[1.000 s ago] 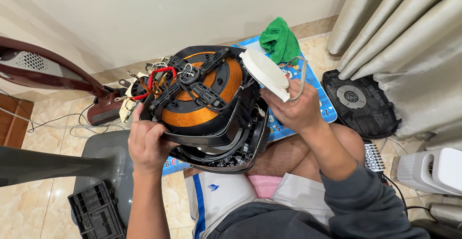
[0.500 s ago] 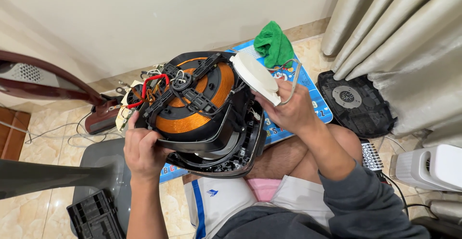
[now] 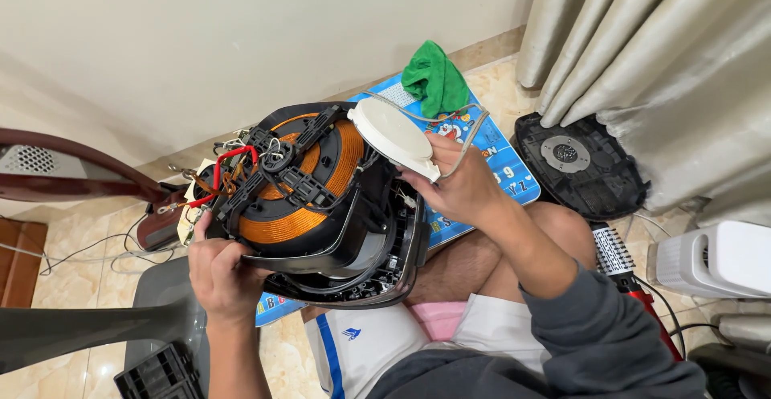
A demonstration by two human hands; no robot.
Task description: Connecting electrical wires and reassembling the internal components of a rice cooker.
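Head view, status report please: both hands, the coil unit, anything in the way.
Left hand grips coil unit edge. Right hand holds white disc. Wires loop over right hand.

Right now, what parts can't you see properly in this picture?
All in the head view:
- Underside of the white disc: it faces away, and the right hand covers its lower edge.
- Left hand fingertips: tucked behind the black housing.
- Where the red wires end: too small, tangled.
- Black crate: cut off by the bottom edge.
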